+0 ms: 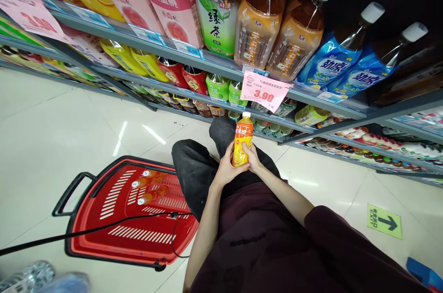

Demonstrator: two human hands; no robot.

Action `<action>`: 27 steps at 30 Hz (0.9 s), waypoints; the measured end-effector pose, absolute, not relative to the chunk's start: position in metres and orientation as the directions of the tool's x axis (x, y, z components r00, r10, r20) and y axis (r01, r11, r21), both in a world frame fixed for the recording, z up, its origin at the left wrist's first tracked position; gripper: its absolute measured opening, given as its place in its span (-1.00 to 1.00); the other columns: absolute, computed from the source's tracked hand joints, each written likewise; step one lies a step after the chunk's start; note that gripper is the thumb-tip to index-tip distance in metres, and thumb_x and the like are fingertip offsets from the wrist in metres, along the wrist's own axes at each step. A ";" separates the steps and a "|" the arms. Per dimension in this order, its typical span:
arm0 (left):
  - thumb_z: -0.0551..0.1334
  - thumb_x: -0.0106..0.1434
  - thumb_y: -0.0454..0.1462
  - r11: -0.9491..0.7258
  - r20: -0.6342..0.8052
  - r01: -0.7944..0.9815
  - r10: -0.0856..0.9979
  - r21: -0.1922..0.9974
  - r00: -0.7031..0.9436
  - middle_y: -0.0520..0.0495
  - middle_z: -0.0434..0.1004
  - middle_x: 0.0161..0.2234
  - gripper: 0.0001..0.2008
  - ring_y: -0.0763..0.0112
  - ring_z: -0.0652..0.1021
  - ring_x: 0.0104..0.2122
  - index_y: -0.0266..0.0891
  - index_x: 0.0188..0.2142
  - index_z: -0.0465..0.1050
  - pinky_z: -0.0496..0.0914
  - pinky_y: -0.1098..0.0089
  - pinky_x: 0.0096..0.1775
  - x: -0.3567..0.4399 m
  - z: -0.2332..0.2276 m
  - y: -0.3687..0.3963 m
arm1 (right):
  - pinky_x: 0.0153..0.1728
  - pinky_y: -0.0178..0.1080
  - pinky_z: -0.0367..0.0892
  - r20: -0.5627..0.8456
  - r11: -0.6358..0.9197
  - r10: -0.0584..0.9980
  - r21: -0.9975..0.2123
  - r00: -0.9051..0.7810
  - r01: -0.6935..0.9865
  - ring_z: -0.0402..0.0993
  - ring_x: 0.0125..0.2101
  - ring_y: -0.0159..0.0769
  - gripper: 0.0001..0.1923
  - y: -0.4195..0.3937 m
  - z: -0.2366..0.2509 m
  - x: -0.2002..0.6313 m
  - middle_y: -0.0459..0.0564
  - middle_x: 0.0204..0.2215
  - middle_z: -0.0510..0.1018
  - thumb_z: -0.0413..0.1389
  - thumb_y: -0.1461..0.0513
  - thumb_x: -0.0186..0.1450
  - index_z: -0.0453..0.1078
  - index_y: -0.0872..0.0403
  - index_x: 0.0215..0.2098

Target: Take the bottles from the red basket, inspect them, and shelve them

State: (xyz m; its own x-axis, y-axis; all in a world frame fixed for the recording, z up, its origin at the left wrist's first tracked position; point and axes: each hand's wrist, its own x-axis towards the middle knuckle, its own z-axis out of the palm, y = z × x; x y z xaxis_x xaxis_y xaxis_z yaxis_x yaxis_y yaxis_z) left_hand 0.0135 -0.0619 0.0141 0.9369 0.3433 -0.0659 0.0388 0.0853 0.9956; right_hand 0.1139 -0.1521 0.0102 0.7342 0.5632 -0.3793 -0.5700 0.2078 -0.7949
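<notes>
A small orange juice bottle [242,138] with a white cap stands upright above my knees, held in both hands. My left hand [226,168] wraps its lower part from the left. On the other side, my right hand [252,157] grips it with the thumb across the label. The bottle is in front of the lowest shelf of drinks. A red shopping basket [114,237] sits on the floor to my left, holding three similar orange bottles [152,187] lying on their sides.
Grey store shelves [221,69] run across the top, packed with large tea and juice bottles; a pink price tag [265,92] reads 3.90. A black cable crosses the basket. A green exit arrow sticker [385,221] lies on the tiled floor at right.
</notes>
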 end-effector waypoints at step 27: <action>0.50 0.13 -0.09 -0.263 0.048 0.074 0.428 0.962 0.902 -0.38 0.15 0.42 0.12 -0.07 0.32 0.37 -0.20 0.51 -0.09 0.26 -0.05 0.35 0.008 0.009 -0.060 | -0.06 -0.20 0.51 -0.300 0.314 0.572 -0.780 0.764 -0.541 0.60 -0.13 -0.16 -0.51 -0.150 0.021 0.119 0.00 -0.13 0.65 0.40 -0.05 0.18 0.55 0.06 -0.07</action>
